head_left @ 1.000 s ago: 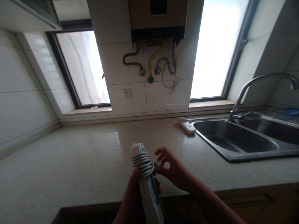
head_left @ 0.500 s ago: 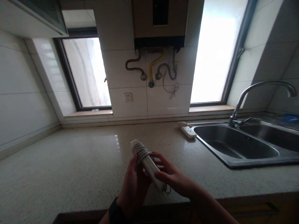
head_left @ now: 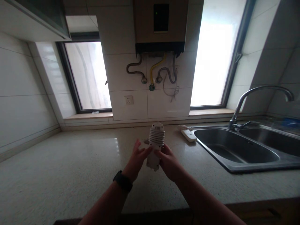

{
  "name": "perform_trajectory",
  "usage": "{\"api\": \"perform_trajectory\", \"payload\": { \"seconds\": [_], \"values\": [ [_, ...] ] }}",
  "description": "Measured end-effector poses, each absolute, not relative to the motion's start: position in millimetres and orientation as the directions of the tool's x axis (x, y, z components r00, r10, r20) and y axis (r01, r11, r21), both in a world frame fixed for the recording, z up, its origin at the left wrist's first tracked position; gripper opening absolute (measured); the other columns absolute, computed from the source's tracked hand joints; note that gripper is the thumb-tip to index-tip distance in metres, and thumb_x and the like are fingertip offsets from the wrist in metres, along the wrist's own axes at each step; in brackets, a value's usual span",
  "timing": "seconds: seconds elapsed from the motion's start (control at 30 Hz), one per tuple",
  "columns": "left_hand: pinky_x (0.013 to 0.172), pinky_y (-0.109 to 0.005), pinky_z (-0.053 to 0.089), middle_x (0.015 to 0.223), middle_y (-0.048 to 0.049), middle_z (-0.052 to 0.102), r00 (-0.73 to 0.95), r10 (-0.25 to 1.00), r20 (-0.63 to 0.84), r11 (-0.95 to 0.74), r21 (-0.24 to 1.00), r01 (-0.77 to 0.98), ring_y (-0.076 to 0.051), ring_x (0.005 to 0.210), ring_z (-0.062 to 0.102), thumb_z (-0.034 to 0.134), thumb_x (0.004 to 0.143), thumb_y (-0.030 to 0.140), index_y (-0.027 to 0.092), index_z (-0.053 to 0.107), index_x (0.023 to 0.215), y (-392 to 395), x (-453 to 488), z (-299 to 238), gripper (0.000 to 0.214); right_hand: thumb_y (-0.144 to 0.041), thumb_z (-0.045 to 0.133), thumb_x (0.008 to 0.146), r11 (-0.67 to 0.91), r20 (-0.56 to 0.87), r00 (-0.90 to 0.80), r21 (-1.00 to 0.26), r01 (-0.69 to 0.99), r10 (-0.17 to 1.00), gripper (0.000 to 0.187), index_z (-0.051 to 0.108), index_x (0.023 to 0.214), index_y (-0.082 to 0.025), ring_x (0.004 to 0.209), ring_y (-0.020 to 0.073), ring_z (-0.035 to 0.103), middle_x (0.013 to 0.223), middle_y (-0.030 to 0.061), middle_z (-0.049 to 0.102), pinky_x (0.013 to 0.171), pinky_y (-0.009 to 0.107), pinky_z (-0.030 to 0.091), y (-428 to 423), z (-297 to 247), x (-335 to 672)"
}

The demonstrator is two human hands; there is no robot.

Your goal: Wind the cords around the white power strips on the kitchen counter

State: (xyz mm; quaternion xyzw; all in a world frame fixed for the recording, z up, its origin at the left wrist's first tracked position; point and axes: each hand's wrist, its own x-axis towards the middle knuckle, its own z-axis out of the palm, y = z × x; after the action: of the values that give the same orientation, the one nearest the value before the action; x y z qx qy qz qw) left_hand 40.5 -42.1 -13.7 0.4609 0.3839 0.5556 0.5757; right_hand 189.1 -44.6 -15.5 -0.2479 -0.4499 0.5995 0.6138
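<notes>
A white power strip (head_left: 153, 161) is held up above the counter, its long side pointing away from me. Its pale cord (head_left: 156, 137) is wound in several turns around the far half. My left hand (head_left: 137, 158) grips the strip from the left, thumb on the flat face and one finger lifted off. From the right, my right hand (head_left: 170, 162) pinches it, thumb on the face and fingers curled around the edge, partly hidden. A second white power strip (head_left: 188, 135) lies on the counter beside the sink, with its cord bunched behind it.
The speckled stone counter (head_left: 77, 168) stretches below my hands. On the right is a double steel sink (head_left: 234, 145) with a curved tap (head_left: 241, 100). A wall socket (head_left: 128, 100) sits above the counter's back edge, and a water heater (head_left: 145, 23) with hoses hangs higher.
The wound power strip has moved up and away from me, and turned from a slant to nearly straight, its flat face now showing. Both hands have moved forward with it.
</notes>
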Motion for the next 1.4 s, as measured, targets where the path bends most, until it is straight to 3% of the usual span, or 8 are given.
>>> {"api": "perform_trajectory", "payload": {
  "seconds": [0.13, 0.33, 0.47, 0.63, 0.83, 1.13, 1.27, 1.4],
  "values": [
    [0.088, -0.043, 0.053, 0.127, -0.0179, 0.063, 0.477, 0.879, 0.003, 0.081, 0.984, -0.157, -0.031, 0.109, 0.066, 0.071, 0.085, 0.049, 0.017, 0.059, 0.128, -17.5, 29.5, -10.4, 0.055, -0.027, 0.080, 0.071, 0.301, 0.348, 0.004, -0.805, -0.510, 0.937, 0.043, 0.060, 0.110, -0.024, 0.087, 0.0197, 0.064, 0.098, 0.0024, 0.070, 0.077, 0.032, 0.050, -14.9, -10.2, 192.5],
    [0.093, -0.041, 0.054, 0.115, -0.0152, 0.065, 0.451, 0.880, 0.148, -0.038, 0.969, -0.244, -0.025, 0.102, 0.067, 0.072, 0.087, 0.041, 0.013, 0.063, 0.119, 12.6, 13.5, 2.5, 0.044, -0.029, 0.082, 0.072, 0.393, 0.452, -0.138, -0.864, -0.314, 0.882, 0.043, 0.061, 0.110, -0.020, 0.095, 0.0217, 0.063, 0.104, 0.0059, 0.068, 0.089, 0.037, 0.051, 23.8, 0.3, 220.5],
    [0.088, -0.042, 0.056, 0.117, -0.0165, 0.063, 0.445, 0.887, 0.119, 0.005, 0.963, -0.269, -0.026, 0.094, 0.071, 0.069, 0.089, 0.045, 0.013, 0.059, 0.126, 19.2, 12.0, -6.4, 0.050, -0.027, 0.090, 0.060, 0.473, 0.504, -0.023, -0.824, -0.313, 0.863, 0.081, 0.047, 0.128, -0.025, 0.104, 0.0240, 0.063, 0.113, 0.0066, 0.065, 0.095, 0.040, 0.052, 34.5, -9.3, 224.8],
    [0.078, -0.038, 0.059, 0.108, -0.0127, 0.061, 0.487, 0.868, 0.090, 0.017, 0.977, -0.212, -0.023, 0.080, 0.073, 0.062, 0.092, 0.049, 0.013, 0.060, 0.128, 20.5, 8.7, -20.8, 0.051, -0.026, 0.096, 0.049, 0.544, 0.548, 0.072, -0.790, -0.281, 0.833, 0.137, 0.004, 0.149, -0.042, 0.114, 0.0266, 0.061, 0.133, 0.0075, 0.052, 0.096, 0.046, 0.055, 41.3, -27.2, 234.4],
    [0.070, -0.033, 0.060, 0.095, -0.0076, 0.060, 0.509, 0.857, 0.080, 0.005, 0.987, -0.164, -0.020, 0.073, 0.072, 0.062, 0.092, 0.049, 0.013, 0.062, 0.124, 24.6, 0.1, -20.4, 0.048, -0.022, 0.096, 0.049, 0.561, 0.574, -0.009, -0.803, -0.202, 0.819, 0.110, 0.031, 0.136, -0.037, 0.103, 0.0243, 0.064, 0.125, 0.0061, 0.053, 0.084, 0.042, 0.062, 36.0, -19.4, 250.4],
    [0.067, -0.034, 0.059, 0.092, -0.0076, 0.061, 0.502, 0.856, 0.121, -0.007, 0.975, -0.222, -0.022, 0.072, 0.072, 0.066, 0.089, 0.047, 0.012, 0.062, 0.118, 16.2, -2.5, -15.9, 0.046, -0.025, 0.097, 0.047, 0.596, 0.604, 0.017, -0.780, -0.188, 0.796, 0.111, 0.029, 0.134, -0.039, 0.104, 0.0240, 0.062, 0.127, 0.0055, 0.052, 0.083, 0.041, 0.061, 27.2, -18.2, 244.6],
    [0.067, -0.035, 0.058, 0.104, -0.0134, 0.066, 0.442, 0.889, 0.116, -0.002, 0.969, -0.249, -0.023, 0.077, 0.071, 0.067, 0.088, 0.050, 0.012, 0.061, 0.119, 12.7, 0.0, -15.0, 0.049, -0.026, 0.099, 0.042, 0.578, 0.577, 0.059, -0.798, -0.171, 0.815, 0.116, 0.026, 0.131, -0.039, 0.103, 0.0250, 0.060, 0.125, 0.0059, 0.051, 0.079, 0.038, 0.060, 25.2, -21.7, 242.7],
    [0.081, -0.037, 0.059, 0.110, -0.0134, 0.066, 0.257, 0.955, 0.148, -0.057, 0.943, -0.329, -0.023, 0.094, 0.068, 0.072, 0.085, 0.047, 0.013, 0.065, 0.110, 18.3, 0.0, -18.2, 0.043, -0.030, 0.097, 0.048, 0.528, 0.529, 0.009, -0.845, -0.086, 0.848, 0.095, 0.036, 0.121, -0.033, 0.086, 0.0202, 0.060, 0.103, 0.0007, 0.058, 0.070, 0.032, 0.055, 22.9, -20.1, 249.1]
  ]
}}
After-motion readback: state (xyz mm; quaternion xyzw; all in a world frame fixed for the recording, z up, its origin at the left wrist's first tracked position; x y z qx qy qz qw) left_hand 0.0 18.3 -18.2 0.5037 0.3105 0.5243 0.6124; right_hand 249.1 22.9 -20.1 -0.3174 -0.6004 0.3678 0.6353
